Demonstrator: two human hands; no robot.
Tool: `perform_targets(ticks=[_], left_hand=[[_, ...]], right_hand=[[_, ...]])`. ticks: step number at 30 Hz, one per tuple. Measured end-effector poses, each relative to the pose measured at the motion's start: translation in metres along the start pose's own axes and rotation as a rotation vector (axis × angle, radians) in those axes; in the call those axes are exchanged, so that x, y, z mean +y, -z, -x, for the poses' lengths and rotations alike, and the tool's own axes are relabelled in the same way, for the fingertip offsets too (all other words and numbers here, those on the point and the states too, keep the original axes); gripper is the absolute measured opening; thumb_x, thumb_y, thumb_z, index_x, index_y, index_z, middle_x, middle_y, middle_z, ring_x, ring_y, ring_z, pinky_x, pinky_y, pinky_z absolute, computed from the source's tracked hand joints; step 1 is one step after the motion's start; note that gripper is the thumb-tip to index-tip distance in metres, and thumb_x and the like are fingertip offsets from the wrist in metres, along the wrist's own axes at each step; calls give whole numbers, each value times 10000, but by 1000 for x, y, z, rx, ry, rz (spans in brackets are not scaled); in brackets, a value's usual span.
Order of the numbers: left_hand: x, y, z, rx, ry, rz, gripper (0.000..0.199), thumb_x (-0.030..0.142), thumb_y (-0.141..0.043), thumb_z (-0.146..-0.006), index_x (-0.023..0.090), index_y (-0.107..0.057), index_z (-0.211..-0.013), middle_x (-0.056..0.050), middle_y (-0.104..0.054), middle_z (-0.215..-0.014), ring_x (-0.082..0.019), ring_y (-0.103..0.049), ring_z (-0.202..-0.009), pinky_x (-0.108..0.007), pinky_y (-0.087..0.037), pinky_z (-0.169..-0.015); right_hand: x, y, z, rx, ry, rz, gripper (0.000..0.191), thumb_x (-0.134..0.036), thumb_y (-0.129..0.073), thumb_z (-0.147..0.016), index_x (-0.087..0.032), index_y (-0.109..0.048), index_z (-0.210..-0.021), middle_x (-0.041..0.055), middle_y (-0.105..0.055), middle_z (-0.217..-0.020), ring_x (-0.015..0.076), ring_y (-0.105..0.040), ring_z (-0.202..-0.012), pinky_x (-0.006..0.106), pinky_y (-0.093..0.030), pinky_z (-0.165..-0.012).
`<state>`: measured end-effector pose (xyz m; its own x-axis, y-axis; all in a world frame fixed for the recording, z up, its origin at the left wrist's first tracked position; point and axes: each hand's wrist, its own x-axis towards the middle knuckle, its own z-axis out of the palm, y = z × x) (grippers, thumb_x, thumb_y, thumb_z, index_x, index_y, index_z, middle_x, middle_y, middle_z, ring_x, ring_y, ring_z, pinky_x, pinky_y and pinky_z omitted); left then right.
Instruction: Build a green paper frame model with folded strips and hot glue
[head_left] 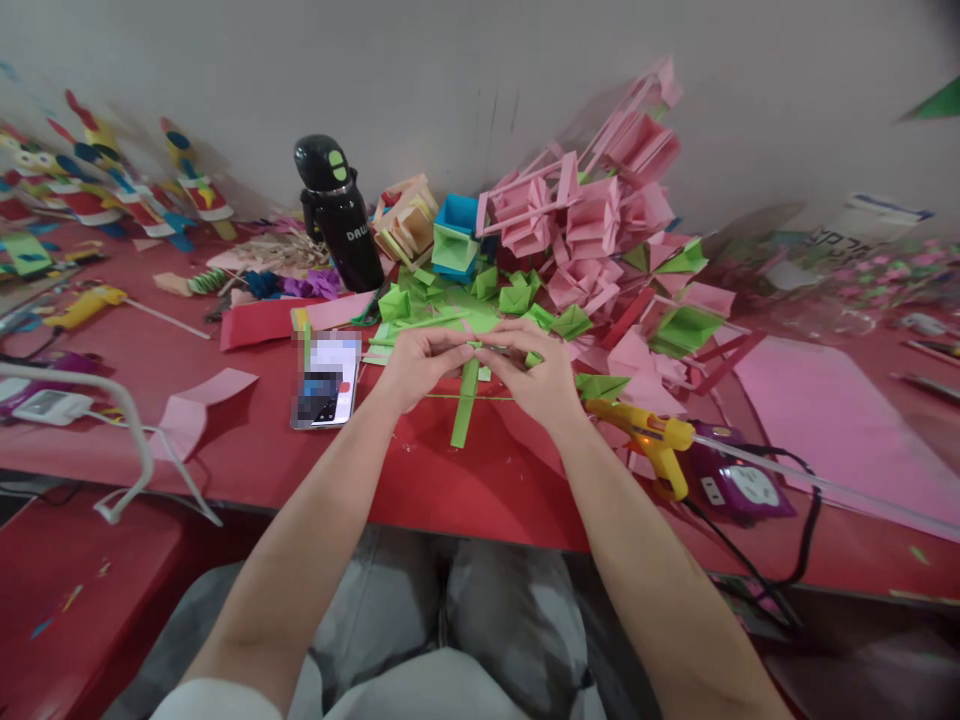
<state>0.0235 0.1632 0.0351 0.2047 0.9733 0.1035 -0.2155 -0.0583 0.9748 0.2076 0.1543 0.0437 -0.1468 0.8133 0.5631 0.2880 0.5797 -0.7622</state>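
A green paper strip point(465, 405) hangs down from my fingertips over the red table. My left hand point(416, 368) pinches its upper end from one side. From the other side my right hand point(536, 368) pinches the same end, thumb nearly meeting thumb. The exact fold between the fingers is too small to make out. Behind my hands lie several small folded green paper pieces point(517, 293) and flat green sheets point(442, 308). A phone point(328, 378) with a lit screen rests left of my left hand.
A yellow glue gun point(652, 437) lies to the right beside a purple power strip point(739, 478). Pink paper constructions point(592, 215) pile up at the back. A black bottle point(341, 215) stands back left. Another glue gun point(86, 305) and a white curved stand point(124, 410) are at left.
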Motion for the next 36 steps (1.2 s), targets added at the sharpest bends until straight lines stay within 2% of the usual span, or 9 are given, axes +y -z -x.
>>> perform_targets(ticks=[5,13,20,26,30,36], left_hand=[[-1,1,0,18,15,12,440,416,-937,-636,149,-783,-950,-67,-787,-860,-189,-745,-794,-347,-631,-780],[1,2,1,-32,-73,-35,316,424,-881,-725,169,-782,-884,-42,-767,-846,-151,-711,-767,-296,-606,-753],[6,-2,3,46,-168,-129,320,426,-896,-660,159,-749,-759,-38,-745,-770,-167,-690,-737,-322,-584,-746],[7,-6,6,88,-198,-249,343,456,-863,-694,163,-686,-708,-30,-702,-719,-159,-653,-698,-298,-549,-687],[8,-7,6,7,-167,-216,347,467,-841,-736,157,-686,-761,-25,-693,-750,-134,-627,-694,-272,-535,-684],[10,-3,8,-120,-26,-178,345,467,-845,-745,164,-704,-833,-15,-688,-784,-121,-620,-700,-246,-522,-669]], right_hand=[[1,0,-1,46,-22,-23,204,-450,-782,-841,-250,-809,-869,59,-724,-950,156,-595,-737,302,-463,-565],[-2,1,-1,26,-23,-48,216,-451,-797,-825,-236,-783,-844,53,-724,-917,144,-555,-687,299,-440,-543],[-4,1,-1,-28,-10,-37,272,-501,-766,-848,-229,-767,-848,57,-725,-924,146,-577,-693,299,-452,-551],[-6,0,-2,-51,6,-12,348,-563,-728,-867,-228,-727,-775,47,-718,-839,177,-599,-744,332,-483,-638],[-3,-1,-3,-22,34,0,329,-521,-686,-913,-221,-687,-775,39,-694,-791,189,-604,-765,364,-501,-738],[1,1,-2,-30,28,51,296,-481,-635,-945,-225,-638,-798,34,-660,-791,199,-592,-779,375,-493,-764]])
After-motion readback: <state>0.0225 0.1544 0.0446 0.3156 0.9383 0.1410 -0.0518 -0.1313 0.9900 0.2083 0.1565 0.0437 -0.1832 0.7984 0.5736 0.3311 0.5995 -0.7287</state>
